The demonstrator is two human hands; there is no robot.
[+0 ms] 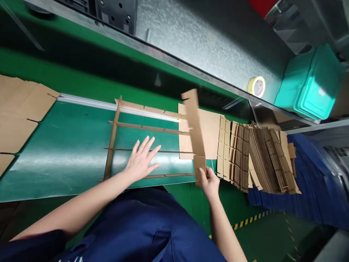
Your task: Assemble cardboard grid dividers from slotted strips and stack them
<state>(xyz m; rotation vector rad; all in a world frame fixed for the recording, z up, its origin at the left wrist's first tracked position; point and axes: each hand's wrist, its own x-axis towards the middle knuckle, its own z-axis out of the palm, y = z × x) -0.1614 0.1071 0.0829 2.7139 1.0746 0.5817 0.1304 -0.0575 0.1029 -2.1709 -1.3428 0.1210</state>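
My right hand grips the near end of a slotted cardboard strip, which is raised over the right part of a divider frame. That frame has several long cardboard strips running left to right, with one cross strip slotted across them at the left. Fingers spread, my left hand hovers over the middle strips and holds nothing. A flat cardboard sheet lies partly under the raised strip. All of this is on a green work surface.
Stacked slotted cardboard strips stand at the right, on blue material. Cardboard sheets overlap at the left. Above the far side runs a metal shelf with a yellow tape roll and a teal bin.
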